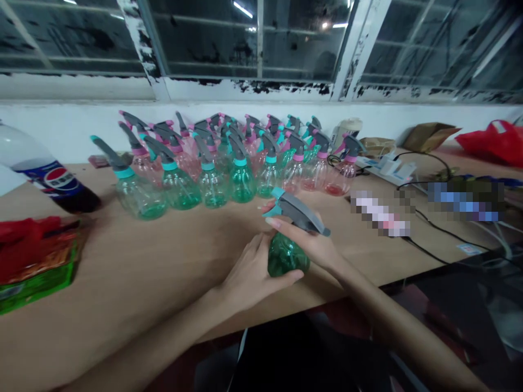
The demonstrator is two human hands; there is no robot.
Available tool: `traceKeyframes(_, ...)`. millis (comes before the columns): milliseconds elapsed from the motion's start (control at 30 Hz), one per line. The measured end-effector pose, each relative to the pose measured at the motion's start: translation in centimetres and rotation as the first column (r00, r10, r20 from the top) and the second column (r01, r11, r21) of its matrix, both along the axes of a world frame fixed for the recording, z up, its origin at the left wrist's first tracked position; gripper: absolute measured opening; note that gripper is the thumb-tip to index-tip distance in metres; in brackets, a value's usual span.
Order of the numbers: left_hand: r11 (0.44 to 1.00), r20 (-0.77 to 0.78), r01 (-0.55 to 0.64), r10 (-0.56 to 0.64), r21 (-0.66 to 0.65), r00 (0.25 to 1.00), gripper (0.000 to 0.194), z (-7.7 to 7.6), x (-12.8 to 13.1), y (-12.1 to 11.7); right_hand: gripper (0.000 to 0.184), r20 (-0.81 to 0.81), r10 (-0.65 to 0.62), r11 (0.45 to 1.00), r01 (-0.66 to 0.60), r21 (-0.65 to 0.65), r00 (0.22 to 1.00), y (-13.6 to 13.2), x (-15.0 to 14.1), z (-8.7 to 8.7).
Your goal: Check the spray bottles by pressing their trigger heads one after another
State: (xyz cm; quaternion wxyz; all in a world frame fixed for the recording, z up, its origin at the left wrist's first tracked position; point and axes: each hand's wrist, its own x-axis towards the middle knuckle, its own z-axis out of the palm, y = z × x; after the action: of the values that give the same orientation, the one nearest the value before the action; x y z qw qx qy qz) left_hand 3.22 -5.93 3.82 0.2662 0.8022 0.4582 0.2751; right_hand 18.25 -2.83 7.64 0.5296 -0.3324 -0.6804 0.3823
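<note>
A left hand wraps the belly of a round, translucent green plastic spray bottle, probably to steady it near the tan tabletop's front edge; I cannot tell whether its base touches down; the right hand closes about its grey-and-teal plastic trigger head, perhaps for purchase; beyond the grip, green and pink translucent spray bottles stand bunched, seemingly to keep them out of the hands' way.
</note>
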Motion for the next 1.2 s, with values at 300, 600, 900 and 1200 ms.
traceKeyframes(300,0.982,-0.043,-0.174,0.178,0.078,0.983,0.08,2.2,-2.4,-3.4,0.025,0.07,-0.093,0.996,0.092,0.018,0.993,-1.1,-4.7,0.2)
traceKeyframes(600,0.938,-0.013,-0.265,0.275,0.221,0.961,0.055,2.0,-5.6,-4.9,0.06,0.172,0.221,0.975,-0.215,-0.052,0.96,-2.4,-6.9,1.2)
traceKeyframes(900,0.712,-0.026,-0.613,0.659,0.342,0.752,0.054,2.2,-16.3,-4.3,0.092,0.519,0.196,0.98,-0.175,-0.09,0.832,-2.2,-5.6,-0.1)
traceKeyframes(1200,0.502,-0.068,-0.803,0.858,0.323,0.509,0.06,4.4,-26.1,-1.5,0.049,0.536,0.194,0.979,-0.2,-0.047,0.822,1.8,-10.8,-1.0)
